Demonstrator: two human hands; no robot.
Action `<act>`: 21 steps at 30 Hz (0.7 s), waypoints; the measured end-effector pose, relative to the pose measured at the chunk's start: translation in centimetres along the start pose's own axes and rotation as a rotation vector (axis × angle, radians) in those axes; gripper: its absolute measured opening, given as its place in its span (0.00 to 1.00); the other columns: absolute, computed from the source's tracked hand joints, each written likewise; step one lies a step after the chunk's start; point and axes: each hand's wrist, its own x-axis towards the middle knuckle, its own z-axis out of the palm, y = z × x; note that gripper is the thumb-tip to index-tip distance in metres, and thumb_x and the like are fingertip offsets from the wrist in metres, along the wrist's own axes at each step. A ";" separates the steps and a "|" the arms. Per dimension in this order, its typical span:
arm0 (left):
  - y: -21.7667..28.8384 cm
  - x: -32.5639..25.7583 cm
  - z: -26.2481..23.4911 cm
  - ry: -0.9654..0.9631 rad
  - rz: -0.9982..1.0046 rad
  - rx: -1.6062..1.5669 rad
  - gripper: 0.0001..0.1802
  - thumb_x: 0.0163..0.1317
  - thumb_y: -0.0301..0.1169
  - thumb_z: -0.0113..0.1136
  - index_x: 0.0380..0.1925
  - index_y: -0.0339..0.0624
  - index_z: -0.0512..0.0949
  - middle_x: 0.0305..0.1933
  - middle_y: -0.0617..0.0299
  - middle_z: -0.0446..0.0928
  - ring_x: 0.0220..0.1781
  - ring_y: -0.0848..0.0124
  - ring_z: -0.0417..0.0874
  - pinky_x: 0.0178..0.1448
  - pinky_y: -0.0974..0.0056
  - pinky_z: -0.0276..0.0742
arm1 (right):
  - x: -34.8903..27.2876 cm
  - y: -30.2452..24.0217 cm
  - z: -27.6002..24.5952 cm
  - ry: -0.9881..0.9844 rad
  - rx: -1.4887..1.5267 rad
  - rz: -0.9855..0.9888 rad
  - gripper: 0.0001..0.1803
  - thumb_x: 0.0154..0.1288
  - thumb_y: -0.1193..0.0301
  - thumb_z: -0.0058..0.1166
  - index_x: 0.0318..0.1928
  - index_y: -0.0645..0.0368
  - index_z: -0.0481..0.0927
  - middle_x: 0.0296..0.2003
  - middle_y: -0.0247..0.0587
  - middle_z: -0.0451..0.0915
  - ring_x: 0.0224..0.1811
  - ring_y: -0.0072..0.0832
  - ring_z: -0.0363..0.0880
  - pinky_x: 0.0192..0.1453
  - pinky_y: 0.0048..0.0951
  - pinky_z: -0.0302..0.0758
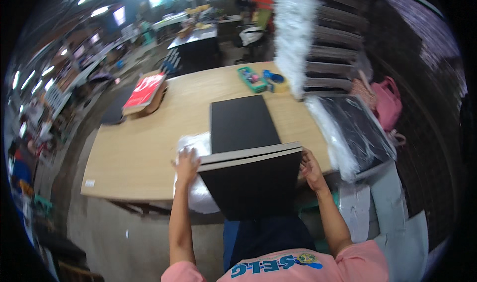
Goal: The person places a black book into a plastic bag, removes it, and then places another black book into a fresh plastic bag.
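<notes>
Two black book-like slabs with pale edges (251,187) stand tilted together at the table's front edge, close to my body. My left hand (187,167) is at their left end, its fingers spread over a clear plastic sheet (196,142). At the opposite end, my right hand (311,171) has its fingers curled against the slabs' right edge. Just beyond them, another flat black slab (243,123) lies on the table. The slabs' lower ends hide part of my lap.
The wooden table (134,158) carries a red-topped packet (145,91) at far left. A green tray (252,79) and a blue tape dispenser (273,77) sit at the back. At right are a plastic-wrapped black stack (355,128), a tall wrapped pile (330,38) and a pink bag (387,103).
</notes>
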 end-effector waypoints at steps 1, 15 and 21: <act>1.1 -0.1 -0.9 0.118 -0.036 -0.231 0.26 0.64 0.47 0.49 0.61 0.54 0.68 0.69 0.53 0.59 0.71 0.55 0.56 0.68 0.35 0.46 | -0.9 -1.1 -1.0 0.013 -0.015 0.019 0.52 0.49 0.47 0.64 0.68 0.57 0.53 0.59 0.42 0.64 0.62 0.31 0.63 0.63 0.34 0.62; 11.0 -13.0 -4.4 0.119 0.122 -1.469 0.48 0.51 0.46 0.70 0.62 0.31 0.54 0.56 0.51 0.66 0.59 0.64 0.67 0.64 0.62 0.62 | -3.1 1.4 2.6 0.132 -0.403 -0.123 0.40 0.52 0.65 0.67 0.60 0.66 0.59 0.53 0.49 0.71 0.56 0.35 0.68 0.63 0.34 0.62; 7.3 -9.7 -5.5 0.204 0.239 -1.274 0.40 0.65 0.61 0.40 0.59 0.34 0.66 0.61 0.51 0.66 0.61 0.63 0.67 0.62 0.60 0.62 | -2.1 3.9 -0.1 0.287 -0.185 -0.278 0.38 0.58 0.64 0.58 0.64 0.66 0.56 0.55 0.47 0.67 0.58 0.34 0.65 0.64 0.36 0.60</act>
